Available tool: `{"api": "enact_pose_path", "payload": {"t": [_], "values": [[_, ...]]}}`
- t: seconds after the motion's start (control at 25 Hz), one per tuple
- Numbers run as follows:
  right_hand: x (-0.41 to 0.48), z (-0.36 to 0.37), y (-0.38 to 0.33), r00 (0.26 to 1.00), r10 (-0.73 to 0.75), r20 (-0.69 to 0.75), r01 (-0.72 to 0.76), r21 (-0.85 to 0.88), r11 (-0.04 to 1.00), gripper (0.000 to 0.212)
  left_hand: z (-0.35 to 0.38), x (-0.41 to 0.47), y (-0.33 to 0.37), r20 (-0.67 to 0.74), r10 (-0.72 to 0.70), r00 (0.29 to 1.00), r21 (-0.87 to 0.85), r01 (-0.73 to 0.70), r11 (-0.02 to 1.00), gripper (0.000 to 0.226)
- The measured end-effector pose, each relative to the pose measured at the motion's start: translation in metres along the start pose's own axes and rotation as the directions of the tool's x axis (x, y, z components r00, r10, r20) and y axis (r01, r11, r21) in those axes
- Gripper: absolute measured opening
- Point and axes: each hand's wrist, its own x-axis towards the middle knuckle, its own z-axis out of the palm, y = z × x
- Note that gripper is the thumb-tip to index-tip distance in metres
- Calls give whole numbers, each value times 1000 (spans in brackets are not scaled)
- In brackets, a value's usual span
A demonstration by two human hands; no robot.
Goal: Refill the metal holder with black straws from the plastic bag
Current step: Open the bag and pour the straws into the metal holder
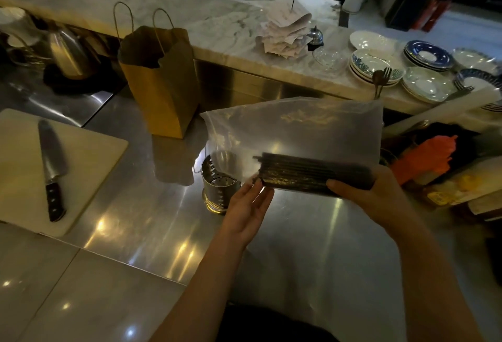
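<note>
Fingers of our right hand (380, 195) curl round the right end of the black straws (312, 172), clamping them through the plastic bag (298, 130), with the thumb lying along the front of the bundle. On our left hand (248, 206) the fingers are straight and close together, palm up, their tips touching the bag's lower left corner just where the straw ends sit.

We hold the bag in the air above the steel worktop (135, 178). The straws lie level along its bottom as one tight bundle, and the rest of the clear plastic stands up above them.

The metal holder (220, 187) stands upright on the worktop near its middle, just below and behind the bag's left corner. Its upper part shows only through the plastic. Its wall is perforated, and we see its holed floor from above.

At the left edge of the worktop lies a pale cutting board (89, 151) with a knife (51, 168) flat on it, blade pointing away from us. A brown paper bag (160, 83) stands upright towards the back, against the raised marble counter (217, 24), and a metal kettle (68, 54) stands to its left. On the counter's right end sit stacked plates (426, 56), a pile of paper slips (285, 35) and a small bell (315, 35). Something orange (423, 154) lies by the right edge; we cannot tell what it is.
</note>
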Motion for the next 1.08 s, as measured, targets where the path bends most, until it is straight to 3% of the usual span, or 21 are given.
{"api": "enact_pose_path", "payload": {"t": [0.12,0.28,1.08], "values": [[0,3,-6,999,25,21,-24,-45,999,46,-5,1,3,16,-17,1000,-15,17,1000,21],[-1,8,-14,1000,-7,3,7,-13,1000,30,-9,6,5,12,-19,1000,-35,19,999,21],[-3,9,-32,999,-16,39,20,-113,993,30,-19,-1,3,56,-22,998,-80,27,996,25]]}}
